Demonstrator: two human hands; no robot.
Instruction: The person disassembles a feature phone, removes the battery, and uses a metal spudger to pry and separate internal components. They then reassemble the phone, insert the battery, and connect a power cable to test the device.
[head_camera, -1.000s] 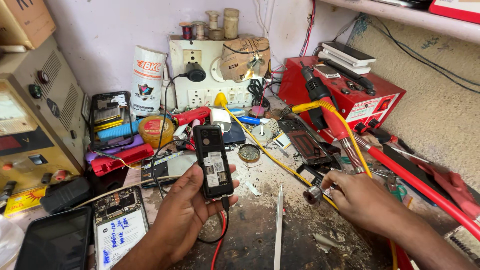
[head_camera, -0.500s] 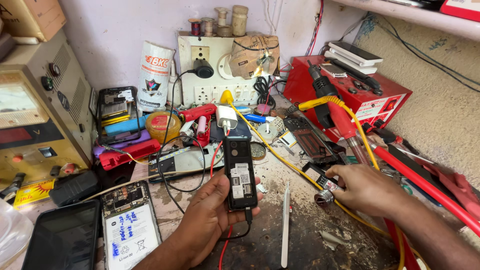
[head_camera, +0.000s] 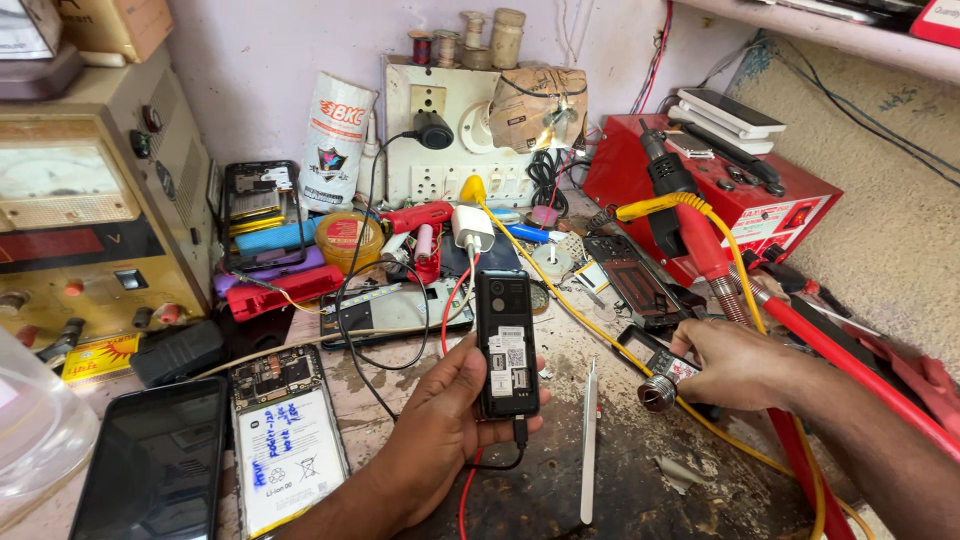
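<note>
Hands: left (head_camera: 440, 430) grips phone (head_camera: 506, 345); right (head_camera: 740, 365) holds tool (head_camera: 662, 388).

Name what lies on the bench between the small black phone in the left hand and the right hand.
In the head view, slim metal tweezers lie lengthwise on the worn bench between the small black phone in the left hand and the right hand.

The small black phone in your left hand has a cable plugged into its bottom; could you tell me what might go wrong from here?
1. The left hand holds the black phone upright with its back open; a tug on the plugged cable could pull it loose.
2. The right hand grips a metal-tipped tool beside the yellow hose; the two might snag.
3. The tweezers lie loose between the hands and could be knocked aside.
</note>
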